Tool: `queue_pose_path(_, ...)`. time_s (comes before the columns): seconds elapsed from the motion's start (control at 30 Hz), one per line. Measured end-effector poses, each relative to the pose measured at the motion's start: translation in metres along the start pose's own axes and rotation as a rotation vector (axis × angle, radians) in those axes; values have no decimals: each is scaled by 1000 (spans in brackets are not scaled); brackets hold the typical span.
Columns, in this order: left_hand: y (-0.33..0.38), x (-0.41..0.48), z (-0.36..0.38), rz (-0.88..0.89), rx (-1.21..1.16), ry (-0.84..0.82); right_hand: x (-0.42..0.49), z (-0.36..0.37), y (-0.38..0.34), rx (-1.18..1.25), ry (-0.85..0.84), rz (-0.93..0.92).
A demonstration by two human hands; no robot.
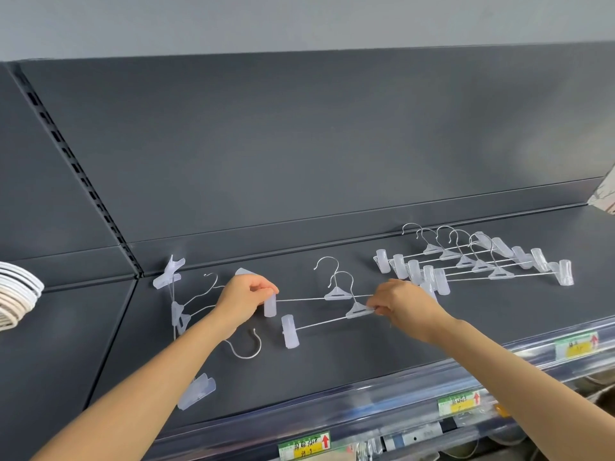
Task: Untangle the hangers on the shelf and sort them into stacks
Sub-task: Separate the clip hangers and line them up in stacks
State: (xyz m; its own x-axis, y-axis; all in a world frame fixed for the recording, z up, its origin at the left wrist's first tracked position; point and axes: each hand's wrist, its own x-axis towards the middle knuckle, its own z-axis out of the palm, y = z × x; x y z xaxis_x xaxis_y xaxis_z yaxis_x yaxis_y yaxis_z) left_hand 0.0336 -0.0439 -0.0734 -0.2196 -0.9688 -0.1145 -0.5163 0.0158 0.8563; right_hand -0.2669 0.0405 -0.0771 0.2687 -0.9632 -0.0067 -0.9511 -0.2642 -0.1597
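Note:
Two clear clip hangers with metal hooks lie side by side mid-shelf. My left hand pinches the left clip of the farther hanger. My right hand pinches the centre piece of the nearer hanger, whose left clip rests on the dark shelf. A neat stack of several clip hangers lies to the right. A tangle of more clip hangers sits at the left, partly hidden under my left forearm.
A loose metal hook and a clip lie near the shelf's front left. White and beige hangers are stacked on the neighbouring shelf at far left. Price labels run along the front rail.

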Motion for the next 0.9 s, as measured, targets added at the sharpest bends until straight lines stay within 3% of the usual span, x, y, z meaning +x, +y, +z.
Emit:
queue_pose_path(0.3, -4, 1, 2, -12, -38, 30, -3, 3, 1, 57, 20, -22)
queue_pose_path(0.67, -5, 3, -9, 10, 64, -108, 2, 0, -10, 19, 54, 74)
queue_pose_path(0.9, -8, 2, -15, -54, -23, -181, 2, 4, -18, 34, 98, 73)
